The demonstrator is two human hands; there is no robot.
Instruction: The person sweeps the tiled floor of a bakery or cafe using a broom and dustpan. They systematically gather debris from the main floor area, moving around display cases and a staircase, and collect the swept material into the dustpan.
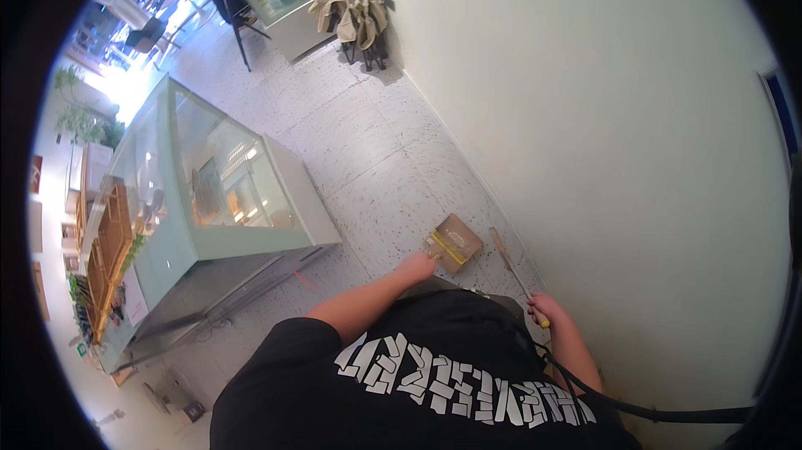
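Note:
My left hand [416,267] is closed at the near edge of a brown, scuffed dustpan [462,238] with a yellow strip, which appears to be held by its handle; the grip itself is partly hidden by the hand. The pan is low over or on the speckled floor. To the right, beside the wall, my right hand [544,307] grips a long, thin metal-coloured handle with a yellow end, part of what looks like a broom [515,271]. Its narrow brown head points away from me, just right of the pan and apart from it.
A glass display case [250,238] stands to the left, with a wooden tray [113,249] on top. A pale wall [595,136] runs along the right. Farther off are folded beige-fabric items [357,17], another display cabinet [291,17] and a seated person. A dark cable or strap [677,414] runs right from my body.

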